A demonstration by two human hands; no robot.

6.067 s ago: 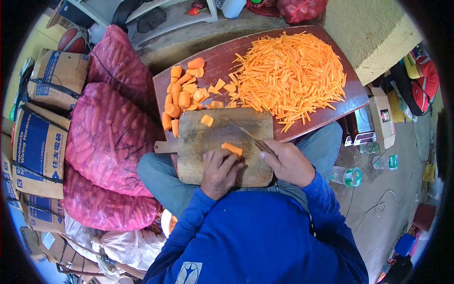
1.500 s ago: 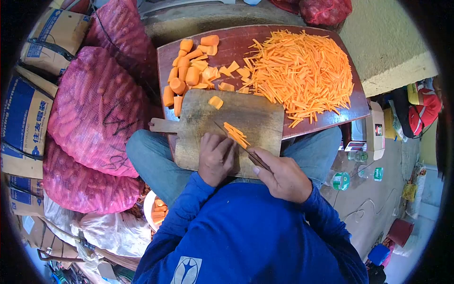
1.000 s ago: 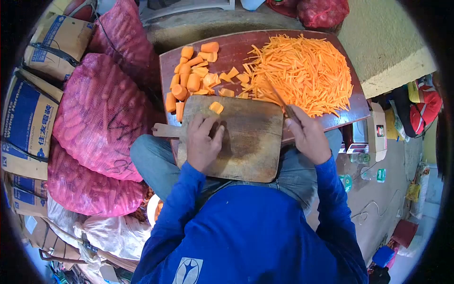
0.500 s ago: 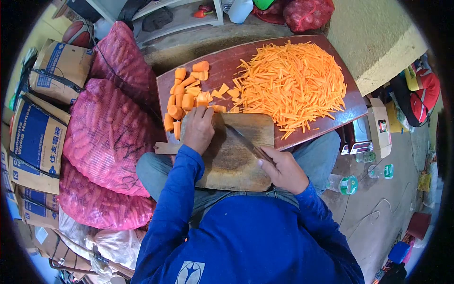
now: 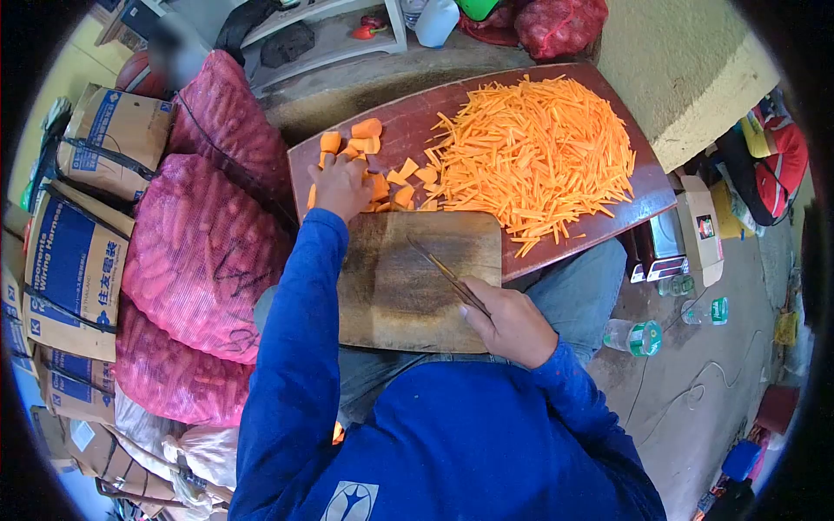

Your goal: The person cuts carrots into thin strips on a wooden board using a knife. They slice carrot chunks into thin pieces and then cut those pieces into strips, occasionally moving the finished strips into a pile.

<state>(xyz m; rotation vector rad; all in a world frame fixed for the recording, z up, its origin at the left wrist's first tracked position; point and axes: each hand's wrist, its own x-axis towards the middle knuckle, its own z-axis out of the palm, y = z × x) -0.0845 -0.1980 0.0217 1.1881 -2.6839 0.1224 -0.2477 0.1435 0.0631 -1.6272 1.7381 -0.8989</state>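
Observation:
My right hand (image 5: 511, 323) is closed around the handle of a knife (image 5: 445, 271), whose narrow blade points up and left over the wooden chopping board (image 5: 382, 269). The board is worn and darkened, and lies across my lap against the table edge. Beyond its upper left edge, my left hand (image 5: 341, 184) rests over the pile of carrot chunks (image 5: 367, 136), fingers apart. The hand hides several chunks beneath it. A few flat carrot slices (image 5: 403, 172) lie to its right. A large heap of carrot strips (image 5: 539, 156) covers the right part of the reddish-brown table (image 5: 408, 122).
Pink mesh sacks (image 5: 204, 252) full of produce are stacked at left, beside cardboard boxes (image 5: 78, 260). A concrete ledge (image 5: 686, 78) rises behind the table at right. Plastic bottles (image 5: 632, 337) and a cable (image 5: 695, 391) lie on the floor at right.
My left hand has moved from the board's upper left edge, up and left onto the carrot chunks. The knife has tilted slightly and stays in my right hand.

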